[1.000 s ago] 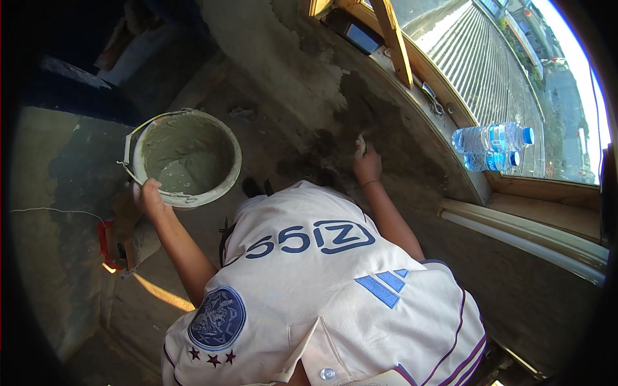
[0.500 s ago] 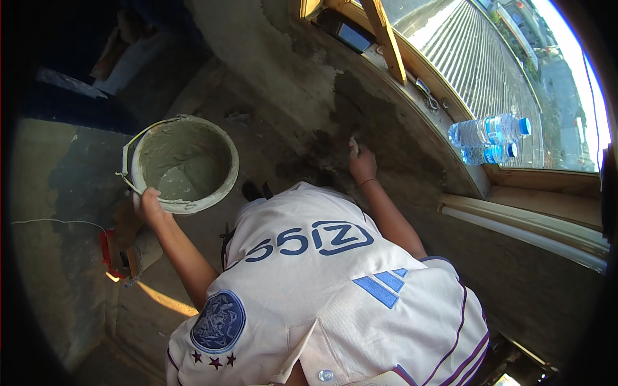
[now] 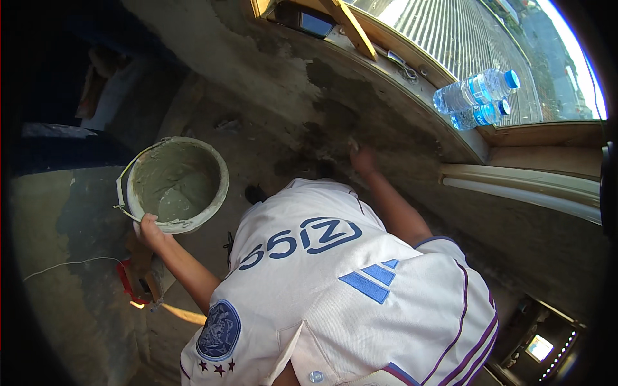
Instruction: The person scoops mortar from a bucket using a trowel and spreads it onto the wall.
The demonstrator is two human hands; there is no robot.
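My left hand (image 3: 151,233) is closed on the near rim of a pale bucket (image 3: 184,226). Grey-green wet mortar (image 3: 183,196) lies inside the bucket and coats its walls. The wire handle (image 3: 120,186) hangs out at the bucket's left side. My right hand (image 3: 363,161) is stretched forward beside the dark damp patch (image 3: 322,80) on the rough wall under the window. Its fingers are closed around a small pale piece (image 3: 353,143), perhaps a handle. Shadow and blur hide what this piece belongs to.
Two water bottles (image 3: 476,91) stand on the window sill at the right. A metal tool (image 3: 402,65) lies farther along it, near a slanting wooden bar (image 3: 354,31). A white trim strip (image 3: 521,194) runs below the window. A red object (image 3: 125,282) with a white cord sits at lower left.
The view has shifted, so the window, sill and bottles appear farther left and higher. The bucket sits a little lower in the picture, still in my left hand. My right hand remains near the wall.
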